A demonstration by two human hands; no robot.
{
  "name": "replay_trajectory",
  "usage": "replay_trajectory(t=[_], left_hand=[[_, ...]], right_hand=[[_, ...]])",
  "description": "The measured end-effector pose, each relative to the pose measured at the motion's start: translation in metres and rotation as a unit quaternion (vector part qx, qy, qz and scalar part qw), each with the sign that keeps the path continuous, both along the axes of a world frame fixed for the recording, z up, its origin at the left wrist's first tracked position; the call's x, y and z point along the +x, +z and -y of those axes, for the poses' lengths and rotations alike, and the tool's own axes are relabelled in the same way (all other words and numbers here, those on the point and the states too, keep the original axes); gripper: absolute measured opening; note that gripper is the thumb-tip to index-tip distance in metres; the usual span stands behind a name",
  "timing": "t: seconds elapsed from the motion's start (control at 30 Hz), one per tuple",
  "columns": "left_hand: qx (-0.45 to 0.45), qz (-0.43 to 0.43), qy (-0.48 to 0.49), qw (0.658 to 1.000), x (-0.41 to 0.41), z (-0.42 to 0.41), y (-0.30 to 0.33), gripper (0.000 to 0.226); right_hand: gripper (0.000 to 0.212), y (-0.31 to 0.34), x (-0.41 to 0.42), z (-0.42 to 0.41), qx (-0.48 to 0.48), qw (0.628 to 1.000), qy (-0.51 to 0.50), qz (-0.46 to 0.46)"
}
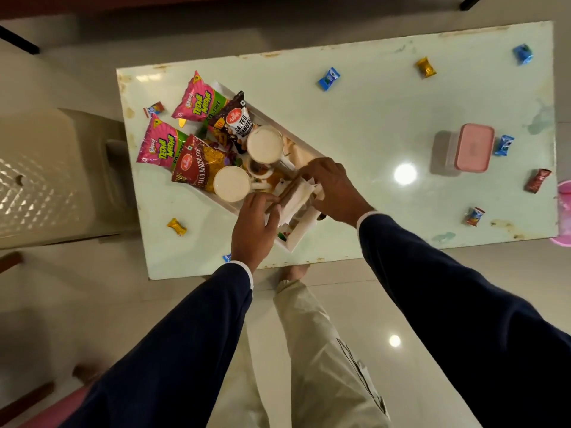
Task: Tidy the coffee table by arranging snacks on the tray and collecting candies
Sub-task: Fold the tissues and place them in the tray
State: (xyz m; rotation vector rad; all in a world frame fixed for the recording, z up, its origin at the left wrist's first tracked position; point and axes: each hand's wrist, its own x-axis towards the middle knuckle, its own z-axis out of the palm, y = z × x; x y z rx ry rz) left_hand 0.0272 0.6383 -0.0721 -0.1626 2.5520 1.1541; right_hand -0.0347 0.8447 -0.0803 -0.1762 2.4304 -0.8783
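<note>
Both hands meet over the near end of the tray. The left hand curls its fingers round one end of a holder of white napkins, and the right hand grips the other end from above, fingers bent over the paper. Held from both sides like this, the stack probably stays square while it is settled into the free corner of the tray (the only bare spot left there).

Just beyond the hands stand two white cups, and past them four snack packets lie overlapping across the far end, two pink ones partly hanging off the edge onto the table, likely crowded out.

The candies are not yet gathered: they lie scattered well apart over the table, several toward its right end near a pink-lidded box, which seems meant to receive them.
</note>
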Motion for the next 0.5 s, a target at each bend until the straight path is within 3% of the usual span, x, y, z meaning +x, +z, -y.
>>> replay_trajectory(t=[0.13,0.23,0.5], left_hand=[[-0.018,-0.021,0.0,1.0,-0.005,0.029,0.027,0.02],[-0.036,-0.033,0.008,0.999,-0.018,0.059,0.046,0.021],[-0.182,-0.011,-0.043,0.982,-0.076,0.135,0.057,0.027]], right_hand=[[0.059,0.019,0.03,0.002,-0.036,0.986,-0.158,-0.022],[0.062,0.028,0.053,0.011,-0.061,0.961,-0.269,0.014],[0.05,0.008,0.078,0.04,-0.028,0.891,-0.448,0.073]])
